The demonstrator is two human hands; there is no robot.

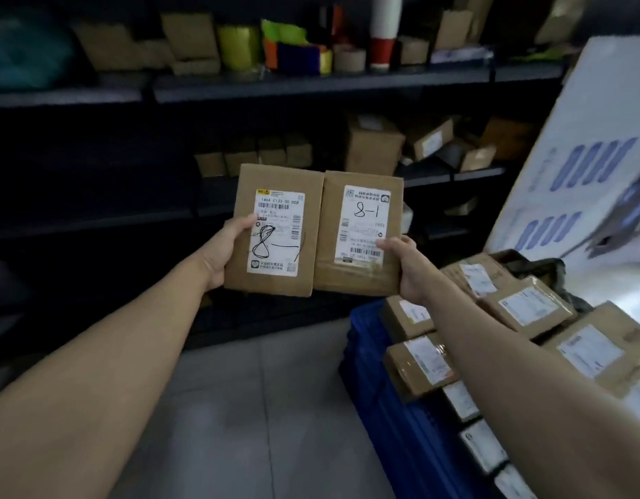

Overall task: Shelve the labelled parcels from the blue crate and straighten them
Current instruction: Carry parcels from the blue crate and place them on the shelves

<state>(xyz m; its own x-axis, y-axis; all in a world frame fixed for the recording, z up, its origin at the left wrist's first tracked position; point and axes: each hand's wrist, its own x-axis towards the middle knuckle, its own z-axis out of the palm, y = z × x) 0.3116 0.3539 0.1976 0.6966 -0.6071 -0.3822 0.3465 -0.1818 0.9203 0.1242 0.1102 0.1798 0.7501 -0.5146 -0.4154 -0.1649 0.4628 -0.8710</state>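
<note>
While the left parcel (pixel 275 230) (a big 8 scrawled on its label) and the right parcel (pixel 360 234), marked 8-1, are being held side by side, edges touching, the left hand (pixel 226 246) is gripping the first and the right hand (pixel 406 268) the second, thumbs on the labels. Dark shelving (pixel 311 86) is standing behind; the blue crate (pixel 376 390), lower right, is holding more boxes.

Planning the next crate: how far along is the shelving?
Done: boxes already sit on the shelf, though their origin is unclear. In hand: the left hand holds the left parcel, the right hand the right parcel, side by side, not yet shelved. Left: the blue crate is piled with labelled parcels.
</note>
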